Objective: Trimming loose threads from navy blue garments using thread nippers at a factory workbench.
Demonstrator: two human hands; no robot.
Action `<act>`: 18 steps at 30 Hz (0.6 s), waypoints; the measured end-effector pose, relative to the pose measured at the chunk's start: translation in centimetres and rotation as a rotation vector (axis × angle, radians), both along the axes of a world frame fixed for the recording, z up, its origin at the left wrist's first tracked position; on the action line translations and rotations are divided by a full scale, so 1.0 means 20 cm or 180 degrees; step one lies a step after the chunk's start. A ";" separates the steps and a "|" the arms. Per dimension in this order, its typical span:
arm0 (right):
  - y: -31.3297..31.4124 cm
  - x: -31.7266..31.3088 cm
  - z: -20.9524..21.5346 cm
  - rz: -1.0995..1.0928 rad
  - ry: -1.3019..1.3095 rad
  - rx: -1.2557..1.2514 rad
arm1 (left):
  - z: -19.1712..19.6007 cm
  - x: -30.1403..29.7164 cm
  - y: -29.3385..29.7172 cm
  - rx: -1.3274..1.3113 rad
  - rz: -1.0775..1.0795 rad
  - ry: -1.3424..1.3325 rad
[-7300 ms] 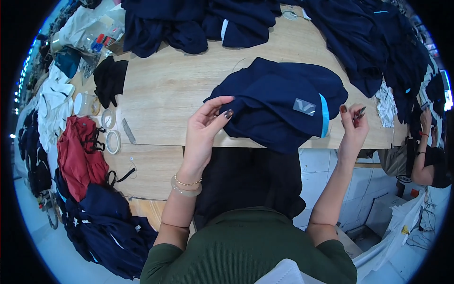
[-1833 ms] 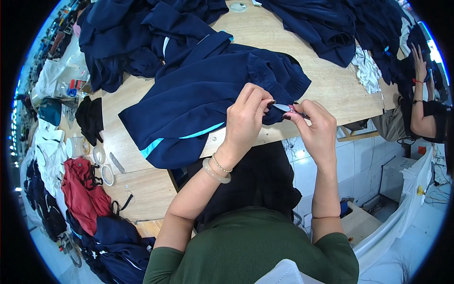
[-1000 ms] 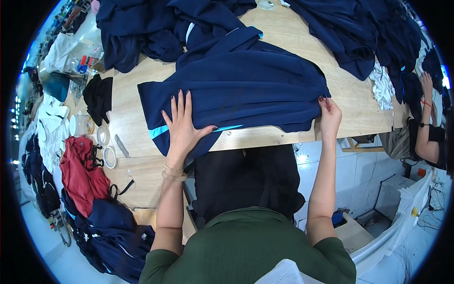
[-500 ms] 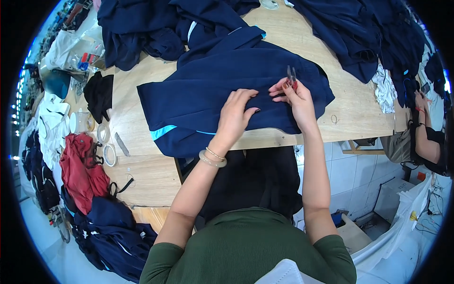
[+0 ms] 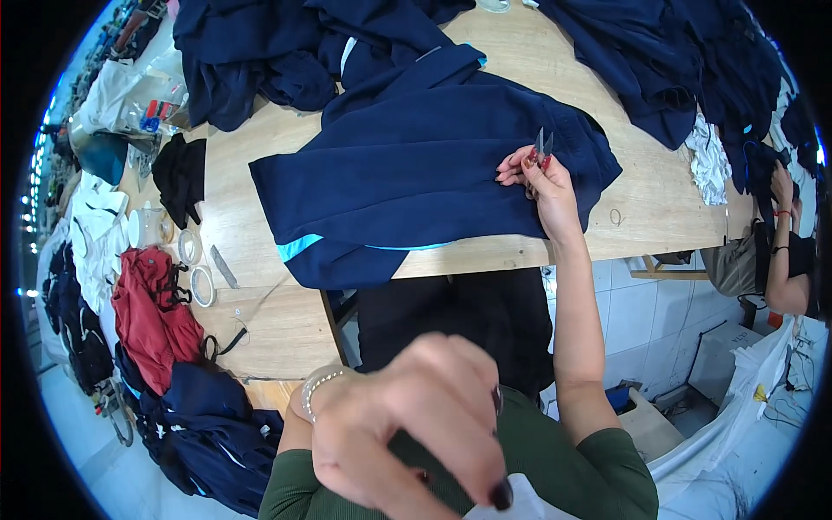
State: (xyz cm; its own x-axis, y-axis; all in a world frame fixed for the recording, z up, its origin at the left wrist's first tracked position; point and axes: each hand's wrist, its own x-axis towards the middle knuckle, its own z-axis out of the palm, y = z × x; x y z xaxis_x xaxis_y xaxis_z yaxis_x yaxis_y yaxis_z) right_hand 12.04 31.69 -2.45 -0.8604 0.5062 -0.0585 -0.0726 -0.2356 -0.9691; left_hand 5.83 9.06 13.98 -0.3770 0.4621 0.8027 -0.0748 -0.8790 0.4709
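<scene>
My right hand (image 5: 539,186) rests on the navy garment (image 5: 416,173), fingers closed around small thread snips (image 5: 542,146). My left hand (image 5: 416,433) is raised close to the camera, fingers curled, holding nothing I can make out. Beyond lie navy clothing piles (image 5: 260,43); left, tape rolls (image 5: 201,286) on the wooden table (image 5: 286,329). A co-worker's arm (image 5: 784,260) shows at right.

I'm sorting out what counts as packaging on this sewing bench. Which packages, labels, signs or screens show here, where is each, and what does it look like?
Clear plastic bag: far left corner of the wooden table, crumpled, see-through, with small red and blue items inside.
Tape rolls: left part of the table, round, pale rings lying flat.
No signs, screens or garment labels can be made out.
</scene>
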 end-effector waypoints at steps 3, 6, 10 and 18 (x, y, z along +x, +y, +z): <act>-0.02 -0.01 0.00 0.0039 -0.0013 0.0026 | 0.14 0.04 -0.07 -0.0650 -0.0666 -0.0188; -0.03 -0.02 0.00 0.0002 0.0037 0.0042 | 0.15 0.06 -0.11 -0.0876 -0.0739 -0.0229; -0.03 -0.02 -0.01 -0.0004 -0.0001 0.0055 | 0.15 0.08 -0.12 -0.0860 -0.0733 -0.0438; -0.04 -0.03 0.00 -0.0022 0.0023 0.0085 | 0.16 0.08 -0.16 -0.0829 -0.1470 -0.0617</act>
State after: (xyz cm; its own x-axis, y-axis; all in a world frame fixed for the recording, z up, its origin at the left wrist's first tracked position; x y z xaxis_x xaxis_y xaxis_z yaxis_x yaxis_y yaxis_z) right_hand 11.48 30.97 -2.37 -0.8572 0.5135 -0.0386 -0.0813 -0.2090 -0.9745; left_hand 7.49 5.95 17.14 -0.2177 0.7877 0.5763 -0.5310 -0.5911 0.6072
